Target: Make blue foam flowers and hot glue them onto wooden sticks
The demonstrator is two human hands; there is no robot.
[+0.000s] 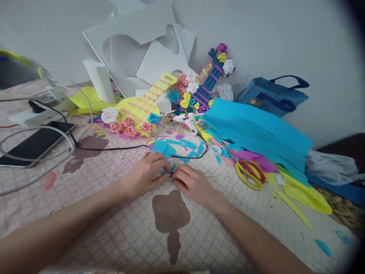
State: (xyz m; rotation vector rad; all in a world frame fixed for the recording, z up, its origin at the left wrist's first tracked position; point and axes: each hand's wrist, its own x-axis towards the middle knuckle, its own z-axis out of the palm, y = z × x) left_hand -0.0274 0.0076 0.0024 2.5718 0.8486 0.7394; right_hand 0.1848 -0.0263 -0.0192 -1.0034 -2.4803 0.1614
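Observation:
Both my hands meet at the middle of the patterned table cover. My left hand (146,173) and my right hand (191,182) are closed in pinches on a small blue paper piece (170,170) between their fingertips. A thin pale stick (209,176) pokes out to the right of my right hand. Blue paper scraps (168,147) lie just beyond my fingers. Scissors with yellow and red handles (249,172) rest to the right.
A yellow paper guitar with pink flowers (142,108), a blue paper guitar (209,78) and a white glue gun (188,121) lie at the back. Blue paper sheets (256,127), a blue bag (270,95), a phone (34,144), black cable (114,148), white boards (137,49).

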